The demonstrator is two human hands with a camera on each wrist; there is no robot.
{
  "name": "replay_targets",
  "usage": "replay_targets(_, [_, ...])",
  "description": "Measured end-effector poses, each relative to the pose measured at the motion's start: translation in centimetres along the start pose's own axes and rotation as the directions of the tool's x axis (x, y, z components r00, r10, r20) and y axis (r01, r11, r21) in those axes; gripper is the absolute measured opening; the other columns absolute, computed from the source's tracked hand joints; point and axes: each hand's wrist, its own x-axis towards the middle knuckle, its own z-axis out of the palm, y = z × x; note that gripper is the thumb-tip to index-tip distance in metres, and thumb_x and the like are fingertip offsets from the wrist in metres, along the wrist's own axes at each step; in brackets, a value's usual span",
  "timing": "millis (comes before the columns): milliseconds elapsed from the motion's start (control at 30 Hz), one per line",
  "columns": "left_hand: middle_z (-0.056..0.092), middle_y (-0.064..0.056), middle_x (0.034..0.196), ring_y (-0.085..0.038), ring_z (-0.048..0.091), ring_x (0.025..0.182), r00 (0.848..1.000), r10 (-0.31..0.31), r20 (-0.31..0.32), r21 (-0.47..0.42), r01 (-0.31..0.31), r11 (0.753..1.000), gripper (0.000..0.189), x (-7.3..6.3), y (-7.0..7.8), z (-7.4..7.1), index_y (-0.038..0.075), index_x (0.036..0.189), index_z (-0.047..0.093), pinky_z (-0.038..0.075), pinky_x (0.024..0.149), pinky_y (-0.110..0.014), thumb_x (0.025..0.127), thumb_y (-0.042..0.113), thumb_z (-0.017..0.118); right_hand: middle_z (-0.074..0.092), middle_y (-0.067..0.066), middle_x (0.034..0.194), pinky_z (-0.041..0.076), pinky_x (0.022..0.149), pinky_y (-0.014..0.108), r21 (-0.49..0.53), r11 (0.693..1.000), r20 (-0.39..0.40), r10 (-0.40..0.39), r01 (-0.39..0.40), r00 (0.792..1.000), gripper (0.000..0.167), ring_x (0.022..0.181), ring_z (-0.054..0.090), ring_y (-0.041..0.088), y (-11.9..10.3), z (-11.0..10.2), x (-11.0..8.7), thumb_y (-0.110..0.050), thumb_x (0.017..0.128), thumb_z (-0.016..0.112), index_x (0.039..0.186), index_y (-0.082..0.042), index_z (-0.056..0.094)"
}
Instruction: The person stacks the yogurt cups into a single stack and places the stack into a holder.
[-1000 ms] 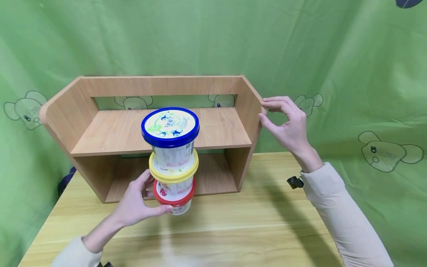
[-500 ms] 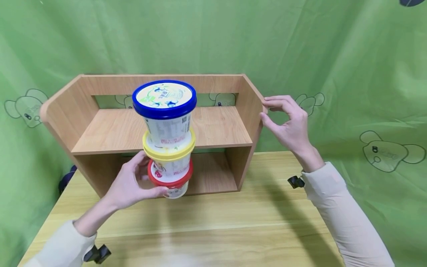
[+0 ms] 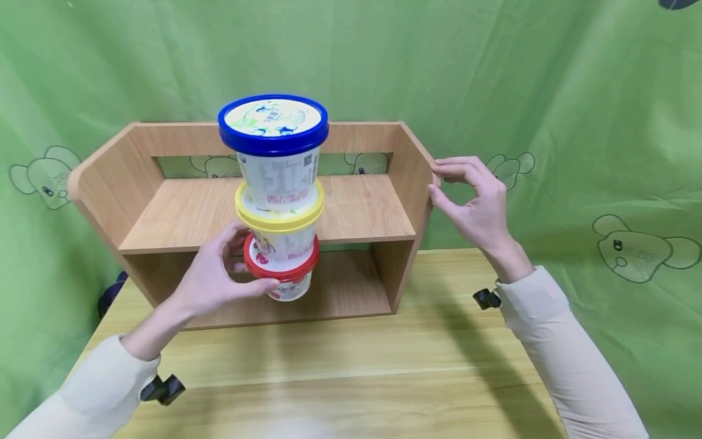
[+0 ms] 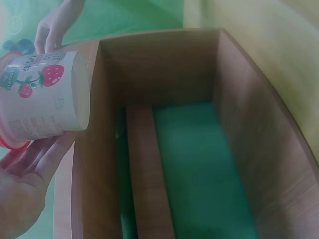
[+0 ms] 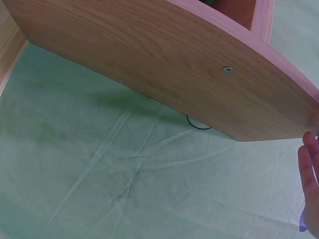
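Note:
Three round paper tubs stand stacked, held up in front of a wooden desk shelf [image 3: 181,210]. The blue-lidded tub [image 3: 280,174] is on top, the yellow-lidded tub [image 3: 287,244] in the middle, the red-lidded tub [image 3: 290,288] at the bottom. My left hand [image 3: 211,274] grips the red-lidded tub from its left side, thumb in front, some fingers hidden behind. In the left wrist view, strawberries show on the held tub [image 4: 42,94]. My right hand [image 3: 477,201] pinches the front corner of the shelf's right side panel [image 3: 411,177] between thumb and fingers.
The shelf has an upper board [image 3: 356,207] and a lower compartment [image 3: 351,280], and stands on a light wooden table [image 3: 340,372]. A green curtain [image 3: 351,55] hangs behind and on both sides. A dark object [image 3: 109,292] lies by the table's left edge.
My left hand has raised the stack of tubs, from low in front of the lower compartment to where the blue lid overlaps the shelf's back rail. My right hand stays on the side panel.

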Motion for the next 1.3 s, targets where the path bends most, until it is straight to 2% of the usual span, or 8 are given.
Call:
replay_targets(233, [0.065, -0.010, 0.135, -0.008, 0.069, 0.115, 1.000, -0.014, -0.010, -0.003, 0.014, 1.000, 0.077, 1.2, 0.8, -0.5, 0.007, 0.146, 0.049, 0.067, 0.089, -0.028, 0.080, 0.001, 0.088, 0.076, 0.021, 0.115, 0.055, 0.091, 0.007, 0.004, 1.000, 0.000, 0.001, -0.001, 1.000, 0.033, 0.105, 0.062, -0.011, 0.0, -0.1, -0.1, 0.010, 0.080, 0.083, 0.112, 0.005, 0.075])
replay_targets(400, [0.066, -0.001, 0.132, -0.010, 0.069, 0.116, 0.999, -0.014, -0.029, -0.032, 0.013, 0.999, 0.075, 2.3, 1.6, -0.9, 0.006, 0.145, 0.049, 0.068, 0.086, -0.029, 0.081, -0.001, 0.087, 0.076, 0.021, 0.115, 0.055, 0.091, 0.007, 0.006, 1.000, -0.002, 0.003, -0.003, 1.000, 0.033, 0.104, 0.063, -0.011, 0.0, -0.2, -0.1, 0.011, 0.080, 0.083, 0.112, 0.005, 0.075])
replay_targets(500, [0.066, 0.001, 0.131, -0.010, 0.069, 0.115, 0.999, -0.009, -0.045, -0.016, 0.008, 1.000, 0.074, 2.9, 1.9, -1.2, 0.007, 0.144, 0.049, 0.068, 0.084, -0.029, 0.081, 0.000, 0.087, 0.076, 0.021, 0.115, 0.055, 0.092, 0.007, 0.006, 1.000, -0.002, 0.006, -0.006, 1.000, 0.034, 0.103, 0.063, -0.011, 0.0, -0.2, -0.1, 0.012, 0.080, 0.082, 0.112, 0.005, 0.075])
replay_targets(633, [0.065, -0.003, 0.134, -0.009, 0.069, 0.115, 0.998, -0.004, -0.065, 0.021, 0.006, 1.000, 0.075, 3.7, 2.1, -1.6, 0.009, 0.146, 0.049, 0.068, 0.082, -0.028, 0.082, 0.003, 0.087, 0.076, 0.021, 0.115, 0.055, 0.092, 0.007, 0.006, 1.000, 0.000, 0.009, -0.009, 1.000, 0.034, 0.102, 0.063, -0.010, 0.0, -0.3, -0.2, 0.012, 0.080, 0.082, 0.113, 0.005, 0.075])
replay_targets(867, [0.063, -0.014, 0.140, -0.007, 0.066, 0.115, 0.995, -0.019, -0.097, 0.046, 0.024, 0.999, 0.076, 5.0, 1.5, -2.1, 0.006, 0.149, 0.047, 0.066, 0.082, -0.022, 0.084, 0.004, 0.085, 0.076, 0.021, 0.115, 0.056, 0.091, 0.008, 0.005, 1.000, 0.003, 0.006, -0.006, 1.000, 0.034, 0.103, 0.063, -0.010, -0.1, -0.3, -0.2, 0.011, 0.081, 0.082, 0.113, 0.005, 0.075])
replay_targets(1000, [0.063, -0.017, 0.140, -0.008, 0.066, 0.115, 0.992, -0.025, -0.123, 0.057, 0.032, 0.998, 0.074, 5.7, 1.0, -2.5, 0.004, 0.149, 0.047, 0.066, 0.081, -0.020, 0.085, 0.006, 0.084, 0.076, 0.021, 0.115, 0.056, 0.092, 0.008, 0.006, 1.000, 0.002, 0.009, -0.009, 1.000, 0.034, 0.103, 0.063, -0.010, -0.1, -0.3, -0.3, 0.011, 0.080, 0.082, 0.113, 0.005, 0.075])
replay_targets(1167, [0.064, -0.015, 0.142, -0.018, 0.065, 0.120, 0.989, -0.057, -0.136, 0.067, 0.067, 0.996, 0.072, 6.4, 0.4, -2.9, 0.005, 0.148, 0.048, 0.064, 0.082, -0.018, 0.086, 0.010, 0.084, 0.076, 0.021, 0.115, 0.056, 0.092, 0.008, 0.008, 1.000, -0.002, 0.010, -0.010, 1.000, 0.034, 0.102, 0.063, -0.010, -0.1, -0.3, -0.2, 0.012, 0.080, 0.082, 0.112, 0.005, 0.075])
replay_targets(1300, [0.063, -0.016, 0.143, -0.027, 0.064, 0.125, 0.988, -0.060, -0.142, 0.081, 0.072, 0.994, 0.072, 7.0, -0.2, -3.1, 0.005, 0.149, 0.048, 0.063, 0.082, -0.016, 0.087, 0.013, 0.083, 0.076, 0.022, 0.115, 0.056, 0.091, 0.008, 0.012, 1.000, -0.002, 0.007, -0.007, 1.000, 0.034, 0.102, 0.064, -0.010, 0.0, -0.3, -0.3, 0.012, 0.080, 0.082, 0.112, 0.005, 0.075])
